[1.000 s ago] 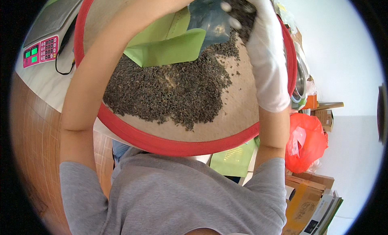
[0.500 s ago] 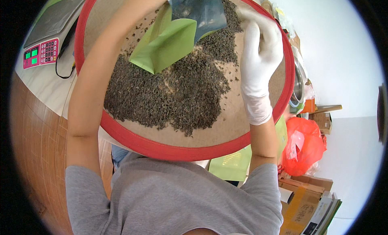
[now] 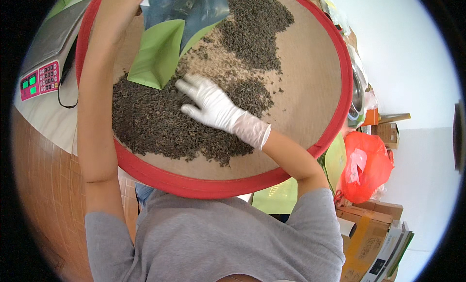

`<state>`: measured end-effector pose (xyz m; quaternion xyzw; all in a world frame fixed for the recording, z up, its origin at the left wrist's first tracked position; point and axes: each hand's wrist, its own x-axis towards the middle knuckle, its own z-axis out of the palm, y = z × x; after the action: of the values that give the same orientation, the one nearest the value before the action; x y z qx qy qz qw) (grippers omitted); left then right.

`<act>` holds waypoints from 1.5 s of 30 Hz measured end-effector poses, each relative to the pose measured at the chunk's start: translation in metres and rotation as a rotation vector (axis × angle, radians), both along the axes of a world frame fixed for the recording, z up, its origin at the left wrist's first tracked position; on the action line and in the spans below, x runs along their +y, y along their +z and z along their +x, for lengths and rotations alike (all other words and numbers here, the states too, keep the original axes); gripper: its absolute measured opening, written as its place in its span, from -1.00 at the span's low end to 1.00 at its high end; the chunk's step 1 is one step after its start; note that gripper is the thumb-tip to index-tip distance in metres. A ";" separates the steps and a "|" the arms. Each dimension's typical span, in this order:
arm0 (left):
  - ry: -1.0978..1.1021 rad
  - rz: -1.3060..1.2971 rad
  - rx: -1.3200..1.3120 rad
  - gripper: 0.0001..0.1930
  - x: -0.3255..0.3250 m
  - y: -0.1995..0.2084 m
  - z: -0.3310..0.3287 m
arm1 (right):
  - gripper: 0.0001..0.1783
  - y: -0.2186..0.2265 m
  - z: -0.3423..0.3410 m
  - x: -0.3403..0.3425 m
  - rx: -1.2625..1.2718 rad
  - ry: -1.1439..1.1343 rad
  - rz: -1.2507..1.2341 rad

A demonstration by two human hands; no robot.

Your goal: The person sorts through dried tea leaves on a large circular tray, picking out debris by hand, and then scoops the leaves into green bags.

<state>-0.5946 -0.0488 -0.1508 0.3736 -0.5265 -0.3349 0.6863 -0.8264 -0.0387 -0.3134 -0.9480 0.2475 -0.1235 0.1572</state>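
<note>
A wide round tray (image 3: 315, 158) with a red rim carries heaps of dark dried loose leaves (image 3: 179, 124), which look like tea. Over its far left part is a green bag (image 3: 153, 54) with a dark, shiny inner side, tilted low above the leaves. My left hand (image 3: 130, 1) is at the upper edge beside this bag and seems to grip it; its fingers are cut off by the picture. My right hand (image 3: 211, 103), in a white glove, has its fingers spread and lies on the leaves just below the bag, holding nothing.
A scale (image 3: 46, 78) with a pink keypad stands left of the tray. Another green bag (image 3: 276, 197) lies under the tray's near right edge. A red plastic bag (image 3: 366, 168), cardboard boxes (image 3: 364, 238) and a metal bowl (image 3: 357, 93) line the right side.
My left arm and the green bag have shifted left. My right hand has swung from the tray's right side down onto the leaves in the middle, fingers spread. A paler patch shows among the leaves.
</note>
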 end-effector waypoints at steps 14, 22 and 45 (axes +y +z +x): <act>0.085 -0.013 -0.153 -0.69 0.001 -0.006 -0.013 | -0.45 -0.005 -0.137 0.029 -0.151 -0.591 -0.015; 0.179 0.043 -0.137 -0.68 0.002 -0.003 -0.006 | -0.01 0.035 -0.049 0.067 -0.002 0.128 0.187; 0.117 0.159 -0.173 -0.69 0.007 0.000 -0.013 | -0.22 0.027 -0.027 0.041 0.153 0.174 0.200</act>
<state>-0.6076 -0.0419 -0.1504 0.4843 -0.5328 -0.3018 0.6249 -0.8534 0.0021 -0.2866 -0.9522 0.1867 -0.0114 0.2416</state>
